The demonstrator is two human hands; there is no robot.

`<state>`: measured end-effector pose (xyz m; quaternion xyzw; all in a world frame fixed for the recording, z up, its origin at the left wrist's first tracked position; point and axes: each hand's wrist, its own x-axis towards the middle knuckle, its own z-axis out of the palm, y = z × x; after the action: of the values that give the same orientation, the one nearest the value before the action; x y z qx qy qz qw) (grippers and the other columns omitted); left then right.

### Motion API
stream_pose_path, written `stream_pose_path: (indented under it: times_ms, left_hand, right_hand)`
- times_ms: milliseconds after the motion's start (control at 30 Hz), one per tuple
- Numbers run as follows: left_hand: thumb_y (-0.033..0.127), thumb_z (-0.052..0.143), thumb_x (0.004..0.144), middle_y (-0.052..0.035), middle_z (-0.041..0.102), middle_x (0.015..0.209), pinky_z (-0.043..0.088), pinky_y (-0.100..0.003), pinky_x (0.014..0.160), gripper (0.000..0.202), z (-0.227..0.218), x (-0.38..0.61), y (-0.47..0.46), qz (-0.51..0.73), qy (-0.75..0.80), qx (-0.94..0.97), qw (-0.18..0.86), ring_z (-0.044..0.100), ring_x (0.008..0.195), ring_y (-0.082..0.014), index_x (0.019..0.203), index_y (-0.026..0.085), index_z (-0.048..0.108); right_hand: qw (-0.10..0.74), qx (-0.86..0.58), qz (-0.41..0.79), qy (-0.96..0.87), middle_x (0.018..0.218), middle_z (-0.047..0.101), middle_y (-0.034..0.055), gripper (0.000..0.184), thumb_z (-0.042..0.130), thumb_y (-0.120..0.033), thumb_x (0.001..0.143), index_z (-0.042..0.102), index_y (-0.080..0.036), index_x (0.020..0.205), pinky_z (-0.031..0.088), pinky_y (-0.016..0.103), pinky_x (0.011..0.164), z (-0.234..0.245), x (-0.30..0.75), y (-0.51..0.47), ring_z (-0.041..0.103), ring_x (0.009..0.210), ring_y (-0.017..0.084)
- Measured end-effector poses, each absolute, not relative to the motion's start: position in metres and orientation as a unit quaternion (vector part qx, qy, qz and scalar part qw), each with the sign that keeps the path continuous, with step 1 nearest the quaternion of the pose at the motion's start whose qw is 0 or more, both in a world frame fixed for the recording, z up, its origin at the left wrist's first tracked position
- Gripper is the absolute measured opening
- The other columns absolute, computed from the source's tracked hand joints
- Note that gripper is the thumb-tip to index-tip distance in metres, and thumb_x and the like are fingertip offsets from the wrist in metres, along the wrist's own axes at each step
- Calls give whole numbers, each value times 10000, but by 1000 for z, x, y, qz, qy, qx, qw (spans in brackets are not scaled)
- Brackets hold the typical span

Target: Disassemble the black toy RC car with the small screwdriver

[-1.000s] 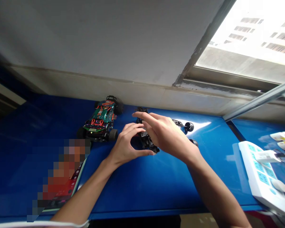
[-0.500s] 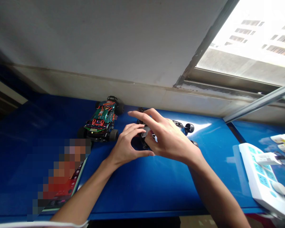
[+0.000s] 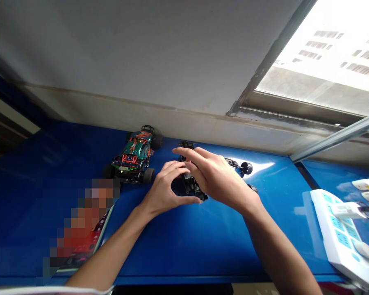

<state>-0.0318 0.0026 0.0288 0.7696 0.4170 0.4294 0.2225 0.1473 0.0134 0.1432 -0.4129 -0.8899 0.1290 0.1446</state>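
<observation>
A small black toy car chassis without its shell sits on the blue table near the back wall. My left hand curves around its left end, thumb and fingers bracing it. Over the chassis top lies my right hand, fingers stretched forward and resting on it. A black wheel of the chassis shows beyond my right hand. A green and red toy race car stands just left of my left hand, untouched.
A white power strip with plugs lies at the table's right edge. A flat card or tablet, partly pixelated, lies front left. The grey wall and window sill close off the back.
My right hand's fingers shifted slightly over the chassis, lifting then settling lower on it. My left hand has stayed in place.
</observation>
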Motion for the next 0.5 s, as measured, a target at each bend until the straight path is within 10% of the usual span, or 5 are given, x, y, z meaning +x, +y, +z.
stream_pose_path:
  times_ms: [500]
  left_hand:
    - [551,984,620,-144,719,1358,513,-589,1139,690,29,-32,2,429,419,767,230,596,1335,-394,1175,214,751]
  right_hand:
    - [190,-390,177,-884,1301,630,97,680,468,-38,935,460,-262,1577,523,314,790,147,153,15,623,880,165]
